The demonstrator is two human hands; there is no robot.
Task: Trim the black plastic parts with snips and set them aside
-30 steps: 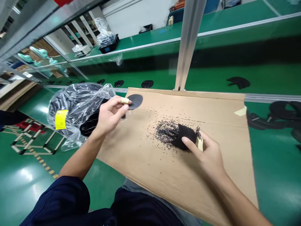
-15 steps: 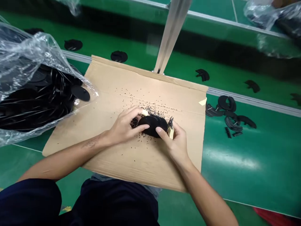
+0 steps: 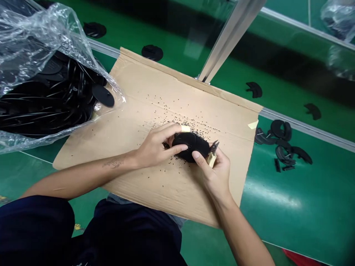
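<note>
Several flat black plastic discs [image 3: 191,142], overlapping, are held between my two hands above the cardboard sheet [image 3: 138,190]. My left hand [image 3: 161,144] grips their left side, thumb on top and the other fingers behind; one finger wears a pale yellow wrap [image 3: 185,128]. My right hand [image 3: 215,170] pinches their right side with its thumb. Tucked in that same hand are small nippers [image 3: 213,153] with pale yellow handles, jaws pointing up and away from the discs. Tiny black scraps [image 3: 177,120] lie scattered over the cardboard around the discs.
At left, a clear plastic bag [image 3: 62,131] spills over with black discs; one disc [image 3: 103,95] rests at its mouth. Curved black parts [image 3: 285,140] lie on the green tabletop [image 3: 310,207] at right. A metal post [image 3: 230,40] rises behind the cardboard.
The camera view has turned, so the scene sits tilted and shifted. Both hands still hold the discs, which have fanned or tilted slightly; the nippers stay in my right hand.
</note>
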